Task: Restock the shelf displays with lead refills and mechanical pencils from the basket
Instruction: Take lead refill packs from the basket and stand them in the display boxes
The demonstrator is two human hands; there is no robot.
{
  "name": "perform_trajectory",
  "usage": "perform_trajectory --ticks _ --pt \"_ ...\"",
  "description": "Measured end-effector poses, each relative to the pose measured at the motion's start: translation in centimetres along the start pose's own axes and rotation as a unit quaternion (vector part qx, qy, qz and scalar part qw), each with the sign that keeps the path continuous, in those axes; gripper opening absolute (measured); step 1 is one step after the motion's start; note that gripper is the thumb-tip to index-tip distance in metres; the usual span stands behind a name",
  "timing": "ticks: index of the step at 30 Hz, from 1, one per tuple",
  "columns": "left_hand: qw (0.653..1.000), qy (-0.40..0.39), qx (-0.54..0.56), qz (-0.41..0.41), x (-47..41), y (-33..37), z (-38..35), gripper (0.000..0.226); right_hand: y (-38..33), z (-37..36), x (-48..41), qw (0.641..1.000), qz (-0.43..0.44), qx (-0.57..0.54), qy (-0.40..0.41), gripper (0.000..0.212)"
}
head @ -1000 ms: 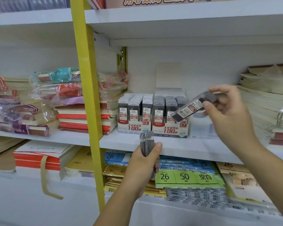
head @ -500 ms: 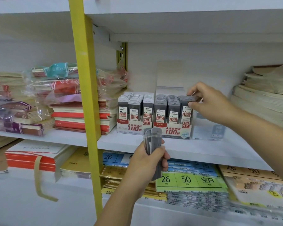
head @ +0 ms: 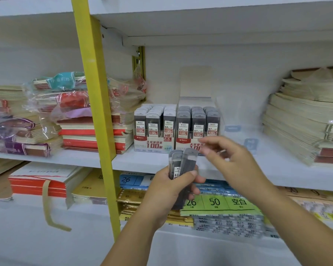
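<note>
White shop shelving on a yellow upright (head: 96,112) fills the view, and both hands work in front of the middle shelf (head: 277,169).

The left hand (head: 169,191) grips a small bundle of lead refills (head: 183,169). These are slim dark cases with grey caps and a white and red label. They stand nearly upright, fanned a little to the right, with the thumb across their front and the fingers wrapped behind. The bundle sits just before the shelf edge, below the display boxes.

The right hand (head: 233,162) hovers just beside the case tops. It is blurred, with its fingers loosely bent and apart, and nothing shows in its hold. It overlaps the lower corner of the 0.7 display box (head: 188,131).

That box is packed with upright refill cases. The 0.5 display box (head: 155,131) touches its left side, equally full. A clear plastic box (head: 236,129) with blue labels stands to the right.

Plastic-wrapped notebooks (head: 75,112) are stacked further left, partly behind the upright. A pale stack of booklets (head: 306,127) rises at the right. On the shelf below lie green-labelled packs (head: 219,202) marked 26 and 50.
</note>
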State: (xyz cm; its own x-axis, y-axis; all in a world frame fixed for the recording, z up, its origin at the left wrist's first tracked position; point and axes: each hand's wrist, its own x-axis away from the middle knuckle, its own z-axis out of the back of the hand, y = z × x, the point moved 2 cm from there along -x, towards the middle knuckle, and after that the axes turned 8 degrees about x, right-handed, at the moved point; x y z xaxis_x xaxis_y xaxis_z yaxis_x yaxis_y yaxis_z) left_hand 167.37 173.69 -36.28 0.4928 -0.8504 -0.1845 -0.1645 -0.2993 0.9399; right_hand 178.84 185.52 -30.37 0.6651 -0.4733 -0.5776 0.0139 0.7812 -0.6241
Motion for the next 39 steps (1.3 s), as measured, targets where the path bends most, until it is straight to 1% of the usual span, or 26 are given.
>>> perform_trajectory --ticks 2,3,5,8,10,13,15,16,18,19,21,23,26,28,30,31,34,36,39 --pt "1.0 -0.01 -0.022 0.004 0.3 -0.1 -0.3 0.014 0.1 -1.2 0.6 0.997 -0.028 -0.025 -0.06 0.025" --pt "0.999 -0.01 -0.03 0.008 0.4 -0.2 -0.3 0.013 0.1 -1.3 0.6 0.996 -0.035 -0.036 -0.071 0.024" --pt "0.999 -0.01 -0.031 0.011 0.6 -0.1 -0.2 0.018 0.2 -1.1 0.4 0.994 -0.045 -0.072 -0.071 0.023" --pt "0.999 -0.025 -0.029 0.011 0.9 0.1 -0.1 0.042 0.9 -0.9 0.6 0.98 -0.078 -0.165 -0.082 0.023" --pt "0.999 -0.026 -0.035 0.011 1.1 0.0 -0.2 0.05 1.4 -0.8 0.7 0.972 -0.09 -0.201 -0.081 0.021" --pt "0.999 -0.019 -0.046 0.012 1.2 -0.2 -0.4 0.052 1.6 -0.2 0.7 0.96 -0.095 -0.257 -0.063 0.013" --pt "0.999 -0.014 -0.045 0.018 1.2 -0.2 -0.4 0.045 1.6 0.1 0.8 0.956 -0.093 -0.27 -0.063 0.02" --pt "0.999 -0.011 -0.037 0.024 1.2 -0.3 -0.4 0.039 1.6 0.2 0.8 0.961 -0.089 -0.252 -0.065 0.021" --pt "0.999 -0.002 -0.024 0.036 1.1 -0.4 -0.2 0.029 1.8 0.3 0.8 0.97 -0.086 -0.219 -0.063 0.013" --pt "0.999 0.004 -0.025 0.041 1.1 -0.5 -0.1 0.027 2.1 0.3 0.8 0.97 -0.091 -0.219 -0.061 0.014" --pt "0.998 0.022 -0.032 0.049 1.0 -0.6 0.0 0.026 2.5 0.5 0.8 0.966 -0.105 -0.229 -0.057 0.024" --pt "0.998 0.041 -0.029 0.05 1.0 -0.7 0.1 0.025 2.7 0.6 0.8 0.964 -0.112 -0.236 -0.053 0.028" --pt "0.997 0.051 -0.026 0.046 1.0 -0.6 0.0 0.022 2.9 0.4 0.8 0.964 -0.12 -0.233 -0.035 0.025" --pt "0.997 0.056 -0.04 0.046 0.9 -0.5 -0.1 0.02 3.0 0.4 0.8 0.972 -0.122 -0.2 -0.019 0.021" --pt "0.996 0.057 -0.044 0.047 0.9 -0.4 -0.1 0.012 2.8 0.6 0.9 0.98 -0.116 -0.16 0.007 0.02" --pt "0.996 0.06 -0.041 0.05 0.8 -0.4 -0.2 0.008 2.5 1.0 0.7 0.984 -0.107 -0.142 0.026 0.02" --pt "0.996 0.071 -0.031 0.046 0.3 -0.3 0.1 0.023 0.5 3.3 -0.9 0.989 -0.033 -0.086 0.115 0.028" --pt "0.997 0.073 -0.029 0.028 -0.1 -0.1 0.3 0.028 -1.0 5.5 -2.7 0.984 0.031 -0.044 0.168 0.031" --pt "0.997 0.067 -0.038 -0.001 -0.5 0.2 0.6 0.026 -2.4 7.3 -5.5 0.976 0.108 0.065 0.18 0.028"
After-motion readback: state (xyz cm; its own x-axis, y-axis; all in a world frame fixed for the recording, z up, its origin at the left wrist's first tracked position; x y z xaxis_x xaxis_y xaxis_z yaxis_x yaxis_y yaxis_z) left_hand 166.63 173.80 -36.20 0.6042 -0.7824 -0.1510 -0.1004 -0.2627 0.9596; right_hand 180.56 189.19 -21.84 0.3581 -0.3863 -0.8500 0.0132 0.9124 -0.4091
